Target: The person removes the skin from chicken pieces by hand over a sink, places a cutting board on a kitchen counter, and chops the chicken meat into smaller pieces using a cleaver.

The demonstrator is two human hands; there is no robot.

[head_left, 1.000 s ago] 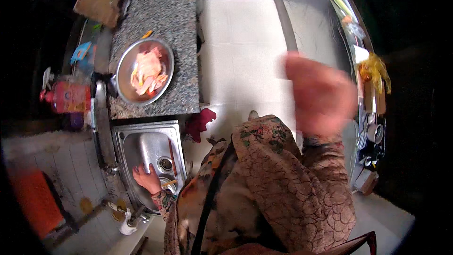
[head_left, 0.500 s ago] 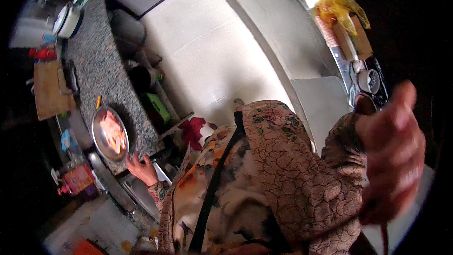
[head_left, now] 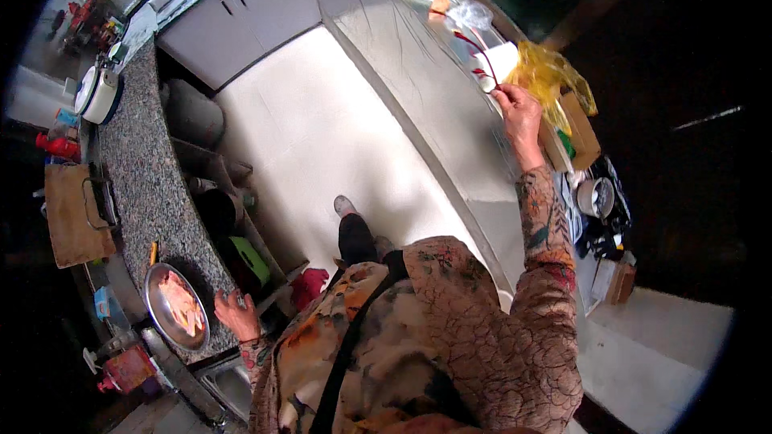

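Observation:
My right hand [head_left: 522,119] is stretched out to the right, over the edge of the right-hand surface. Its thumb and fingers pinch a thin dark-red strand [head_left: 486,59] with small leaf-like bits. At the left, my left hand [head_left: 236,315] hangs by the rim of the granite counter [head_left: 149,153], fingers apart and holding nothing; whether it touches the counter I cannot tell. Close to it stands a metal bowl [head_left: 163,323] with pale pink pieces that look like raw meat [head_left: 178,302]. A yellow-orange handle [head_left: 153,252] lies just beyond the bowl.
Along the right surface lie a yellow plastic bag [head_left: 547,72], a cardboard box [head_left: 581,130] and a round metal container [head_left: 595,197]. A white rice cooker [head_left: 98,95] and a wooden board [head_left: 74,213] are at left. Pale floor [head_left: 314,128] runs between both sides.
My right hand has gone from close by, blurred, to reaching forward over the right surface with the red strand. My left hand remains near the bowl. The view has shifted, showing more cabinets ahead.

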